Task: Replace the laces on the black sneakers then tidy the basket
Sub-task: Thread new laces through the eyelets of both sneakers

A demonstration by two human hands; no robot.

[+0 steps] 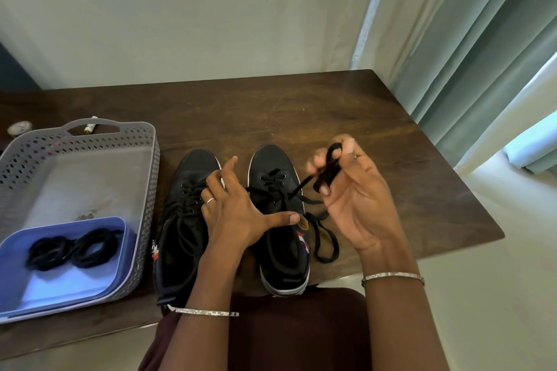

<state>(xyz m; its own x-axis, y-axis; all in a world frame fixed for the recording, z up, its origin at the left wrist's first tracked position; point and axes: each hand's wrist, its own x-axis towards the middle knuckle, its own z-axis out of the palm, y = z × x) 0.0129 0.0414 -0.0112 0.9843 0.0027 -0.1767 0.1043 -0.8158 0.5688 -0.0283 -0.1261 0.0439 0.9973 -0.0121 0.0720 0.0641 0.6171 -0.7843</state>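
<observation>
Your lap (295,328), in dark maroon cloth, sits closest, with both forearms reaching out over it and a thin bracelet (208,312) on each wrist. Your left hand (232,214) lies spread and relaxed across the two sneakers. Its fingers rest on the lacing of the left sneaker (180,235), and its thumb stretches right onto the right sneaker (271,159). It grips nothing.

Your right hand (358,199) is raised just right of the left one and apart from it, palm toward you, fingers curled round a bunched black lace (328,166). That lace runs down from your right fingers to the eyelets of the right sneaker, just beyond your left thumb. More of it loops loose on the table (331,105) below your right palm.

Both sneakers stand side by side, toes away from you, heels at the near table edge. Well left of your left hand stands the grey basket (149,178). In its near end is a blue tub (60,289) holding coiled laces (72,248). Beyond the basket a small white cylinder (90,128) lies on the table. Right of your right hand hangs a curtain (452,39).
</observation>
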